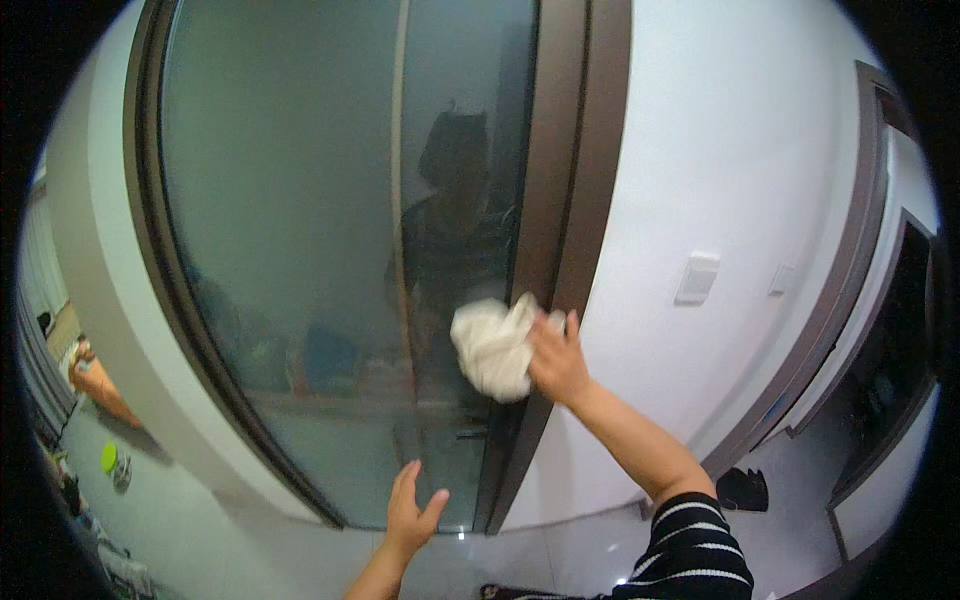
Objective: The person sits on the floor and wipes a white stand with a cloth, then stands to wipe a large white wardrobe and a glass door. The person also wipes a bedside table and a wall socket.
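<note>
A crumpled cream cloth [492,350] is bunched in my right hand [560,360], its outline blurred. The hand reaches up to the right edge of a tall dark glass door [290,180], where the pane meets its brown frame [572,150]. Whether the cloth touches the glass I cannot tell. Lower down, in front of the bottom part of the pane, my left hand [411,515] hangs with thumb and fingers apart, holding nothing. A dim reflection of a person shows in the glass.
A white wall with a light switch [697,279] stands right of the frame. Farther right is a brown-framed doorway [862,220], with a black object [743,490] on the floor nearby. At far left, a jar with a green lid [115,464] sits on the pale floor.
</note>
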{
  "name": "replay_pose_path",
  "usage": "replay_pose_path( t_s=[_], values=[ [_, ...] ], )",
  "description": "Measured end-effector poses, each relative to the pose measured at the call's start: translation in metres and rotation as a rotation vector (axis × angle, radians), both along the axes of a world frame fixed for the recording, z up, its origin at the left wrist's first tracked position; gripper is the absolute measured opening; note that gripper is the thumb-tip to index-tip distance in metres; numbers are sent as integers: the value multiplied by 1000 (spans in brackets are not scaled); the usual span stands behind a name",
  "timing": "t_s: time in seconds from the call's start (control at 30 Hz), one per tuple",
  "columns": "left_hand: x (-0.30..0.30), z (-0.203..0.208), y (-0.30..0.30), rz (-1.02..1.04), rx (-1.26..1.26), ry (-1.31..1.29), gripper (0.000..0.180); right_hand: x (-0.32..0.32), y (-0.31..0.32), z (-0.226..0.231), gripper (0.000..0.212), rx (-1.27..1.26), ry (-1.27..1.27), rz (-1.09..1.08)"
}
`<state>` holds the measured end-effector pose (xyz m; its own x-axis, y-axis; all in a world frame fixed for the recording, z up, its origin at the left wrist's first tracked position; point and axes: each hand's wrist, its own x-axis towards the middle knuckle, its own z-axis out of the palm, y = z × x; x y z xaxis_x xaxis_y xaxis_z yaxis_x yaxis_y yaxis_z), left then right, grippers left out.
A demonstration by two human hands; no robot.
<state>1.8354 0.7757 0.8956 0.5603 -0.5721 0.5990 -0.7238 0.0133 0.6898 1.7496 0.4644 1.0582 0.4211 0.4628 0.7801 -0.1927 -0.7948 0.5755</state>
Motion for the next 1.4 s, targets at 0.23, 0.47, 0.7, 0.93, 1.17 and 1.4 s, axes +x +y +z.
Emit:
replay_pose_path(
  t_s=[0.23, 0.47, 0.7, 0.93, 1.17, 1.4],
  values=[
    [31, 134, -98, -82, 75, -535, 71, 1, -12, 282, 12, -176, -628, 12],
    [38, 259, -236, 281, -129, -972, 74, 10, -52, 334, 40, 65, -420, 3],
    [77, 235, -245, 300, -93, -1069, 61, 6, -59, 148, 45, -32, -184, -2],
    [49, 252, -209, 138, -54, -1147, 65, 8, -41, 355, 44, -17, -557, -226],
    [80, 234, -147, 56, 156, -1229, 63, 130, 73, 229, 85, 282, -60, -28],
    [135, 192, -86, -85, 359, -1296, 68, 164, 80, 199, 32, -308, 113, -6]
  ],
)
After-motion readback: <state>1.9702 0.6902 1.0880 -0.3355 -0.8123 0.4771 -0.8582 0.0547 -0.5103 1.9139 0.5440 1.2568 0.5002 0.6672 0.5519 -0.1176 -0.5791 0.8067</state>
